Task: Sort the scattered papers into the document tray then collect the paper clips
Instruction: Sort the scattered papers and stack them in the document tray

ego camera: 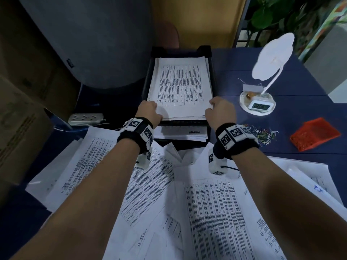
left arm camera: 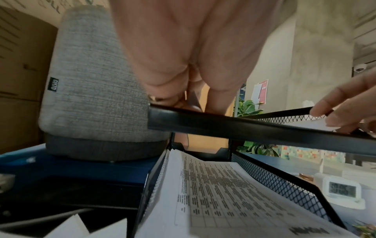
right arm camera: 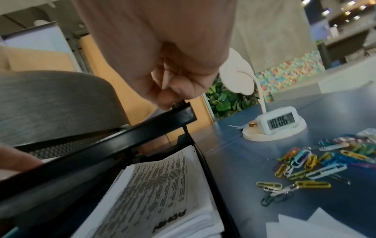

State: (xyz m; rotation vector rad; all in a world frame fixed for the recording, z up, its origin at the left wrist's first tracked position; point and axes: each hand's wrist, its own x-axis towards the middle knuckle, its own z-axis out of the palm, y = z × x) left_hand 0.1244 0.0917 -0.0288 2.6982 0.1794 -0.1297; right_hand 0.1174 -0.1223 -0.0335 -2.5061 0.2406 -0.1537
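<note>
The blue table [ego camera: 293, 147] carries everything here. Across its near half lie the scattered papers [ego camera: 212, 209], printed sheets overlapping at all angles beneath both forearms. Beyond them stands the black mesh document tray [ego camera: 213, 72], a two-tier one (the lower shelf already holds a thick printed pile [left arm camera: 223, 201]). On the top tier lies a stack of papers [ego camera: 180, 85], and both hands are at its near corners. The left hand [ego camera: 149, 111] has its fingers curled round the near left corner; the right hand [ego camera: 220, 109] pinches the near right corner between thumb and fingers. To the right of the tray stands a white desk lamp with a digital clock [ego camera: 258, 106] in its base. Nearer lies a red mesh basket [ego camera: 314, 134], and between it and the tray sits a loose heap of coloured paper clips [ego camera: 262, 135].
</note>
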